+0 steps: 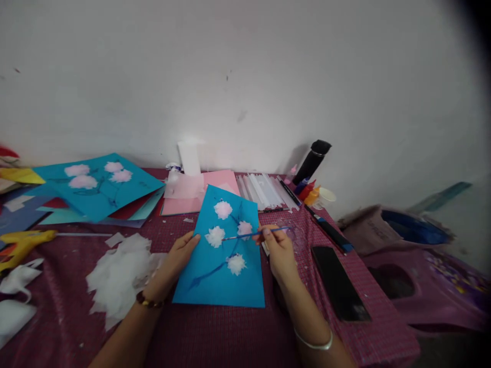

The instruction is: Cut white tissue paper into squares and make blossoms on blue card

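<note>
My left hand (184, 251) grips the left edge of a blue sheet of card (218, 291), thumb on top, and holds it tilted up above the table. Dark branch lines and several fluffy pale flowers are on the card. Between the fingers of my right hand (276, 249) is a thin blue paintbrush (247, 235), which lies across the card. Its tip is at the left flower (215, 236); whether it touches cannot be made out. Pink shows on the upper flower (223, 209) and the right one, while the lowest flower (236, 264) looks mostly white.
White tissue pieces (120, 276) and a yellow glue gun (28, 237) lie left. Another flowered blue card (103, 189) rests on coloured papers. Behind are glue sticks (263, 189), paint bottles (307, 190) and a black bottle (312, 161). A phone (339, 283) lies right, near the table edge.
</note>
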The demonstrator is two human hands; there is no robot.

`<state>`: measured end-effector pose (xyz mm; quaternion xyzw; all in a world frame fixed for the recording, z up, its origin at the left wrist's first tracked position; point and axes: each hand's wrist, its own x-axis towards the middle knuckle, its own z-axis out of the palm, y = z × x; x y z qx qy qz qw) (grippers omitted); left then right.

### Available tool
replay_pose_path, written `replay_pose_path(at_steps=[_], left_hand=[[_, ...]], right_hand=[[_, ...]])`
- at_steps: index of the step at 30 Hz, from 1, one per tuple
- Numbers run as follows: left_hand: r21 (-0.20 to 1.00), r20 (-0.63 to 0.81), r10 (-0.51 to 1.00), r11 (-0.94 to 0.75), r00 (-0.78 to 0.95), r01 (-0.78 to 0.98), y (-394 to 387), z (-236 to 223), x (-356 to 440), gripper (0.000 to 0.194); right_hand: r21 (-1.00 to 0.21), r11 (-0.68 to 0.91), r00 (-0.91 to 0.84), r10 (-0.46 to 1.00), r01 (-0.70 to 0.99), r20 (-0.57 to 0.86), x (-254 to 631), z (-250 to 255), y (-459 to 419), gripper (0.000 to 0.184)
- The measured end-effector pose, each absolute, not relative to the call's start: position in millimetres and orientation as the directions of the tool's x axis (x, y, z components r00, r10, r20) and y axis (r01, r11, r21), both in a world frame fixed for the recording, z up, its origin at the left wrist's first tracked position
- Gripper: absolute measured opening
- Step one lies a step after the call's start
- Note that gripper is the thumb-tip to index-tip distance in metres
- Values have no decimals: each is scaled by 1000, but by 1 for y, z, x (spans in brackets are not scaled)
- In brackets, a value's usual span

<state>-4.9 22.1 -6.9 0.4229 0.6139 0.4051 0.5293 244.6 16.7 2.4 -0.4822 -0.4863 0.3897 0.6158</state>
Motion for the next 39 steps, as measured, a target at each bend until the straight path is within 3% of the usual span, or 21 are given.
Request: replay_pose_path(at_steps=[10, 16, 21, 26, 31, 33, 39], left_hand=[[963, -268, 959, 265, 88, 42, 22, -2, -4, 45], [957, -290, 954, 288, 71, 40, 22, -2, -4, 45], [957, -288, 952, 288, 103, 19, 26, -9, -7, 47], [968, -249, 964, 251, 91, -7, 33, -20, -11, 53], [962, -271, 958, 274, 93, -17, 33, -18, -11, 53], [956, -291, 953, 292, 82, -6, 33, -17, -12, 51], [913, -405, 914, 405, -6, 51, 43, -25, -21, 48]], right_hand=[[-957, 280, 38, 958, 72, 283, 225, 1, 9, 13], [-948, 302, 91, 946, 96, 311, 232, 1, 10, 15], [-950, 295, 29, 954, 105, 300, 235, 0, 13, 14], [-946, 302, 120, 941, 119, 316, 240, -1, 15, 18], [-943, 306, 42, 949, 134, 314, 237, 2, 14, 15], [-942, 295, 88, 946, 157, 311, 246, 6, 16, 18], [-909, 176, 473, 807, 378, 353, 323, 12, 29, 26]])
